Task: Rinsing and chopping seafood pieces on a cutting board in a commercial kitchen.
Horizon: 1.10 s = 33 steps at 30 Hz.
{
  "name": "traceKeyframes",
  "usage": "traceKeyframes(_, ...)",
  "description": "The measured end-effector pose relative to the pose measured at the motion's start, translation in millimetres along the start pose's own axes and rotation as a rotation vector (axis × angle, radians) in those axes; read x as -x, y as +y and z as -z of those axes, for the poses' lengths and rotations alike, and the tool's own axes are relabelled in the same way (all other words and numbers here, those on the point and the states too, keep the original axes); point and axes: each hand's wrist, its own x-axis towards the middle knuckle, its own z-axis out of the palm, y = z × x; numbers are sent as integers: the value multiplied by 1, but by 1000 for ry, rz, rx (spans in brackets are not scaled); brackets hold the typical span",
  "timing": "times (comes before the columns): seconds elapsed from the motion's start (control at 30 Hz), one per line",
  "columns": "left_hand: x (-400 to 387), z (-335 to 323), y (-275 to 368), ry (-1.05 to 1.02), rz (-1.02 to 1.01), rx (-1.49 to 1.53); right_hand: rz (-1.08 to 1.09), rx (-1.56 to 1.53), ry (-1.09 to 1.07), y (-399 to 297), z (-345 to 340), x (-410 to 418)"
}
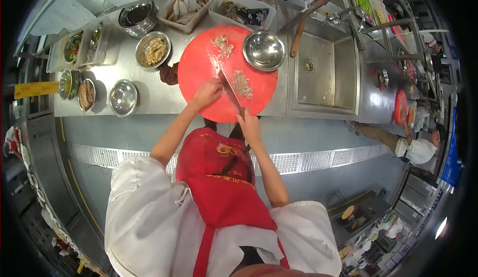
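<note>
My right hand [250,126] grips the handle of a kitchen knife [231,94], its blade pointing away from me over a round red cutting board [198,60]. Beside the blade, my left hand [209,92] rests on the board with fingers curled; whether they pinch something is hidden. Right of the blade lies a pile of pale cut pieces [242,84], apparently peeled shrimp. Farther back on the board sits a second group of curled shrimp [223,47]. A shiny steel bowl [263,50] overlaps the board's back right edge.
Left of the board are a bowl of yellowish food pieces [154,51], a dark cloth [169,74] and a steel bowl [123,97]. Plastic bins [186,13] and stacked bowls [138,18] stand behind. A sink [325,71] is on the right; a co-worker [414,148] stands beyond it.
</note>
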Motion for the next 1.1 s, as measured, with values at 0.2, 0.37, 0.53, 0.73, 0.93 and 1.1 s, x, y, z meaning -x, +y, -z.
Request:
traceKeyframes(0.2,-60,32,-29,179,113,-25,13,12,-148,6,17,23)
traceKeyframes(0.37,-97,25,-49,82,-6,-94,-27,-119,-78,27,6,14)
traceKeyframes(0.53,-53,-15,-34,-11,26,-4,-88,-121,13,25,19,8)
traceKeyframes(0.73,-12,-22,15,44,13,25,-87,-36,-104,-5,48,17)
traceKeyframes(0.93,-21,-18,0,-74,-62,27,-72,-70,-56,11,12,3)
traceKeyframes(1.1,-64,16,-8,47,-25,-115,-103,-67,15,5,25,13)
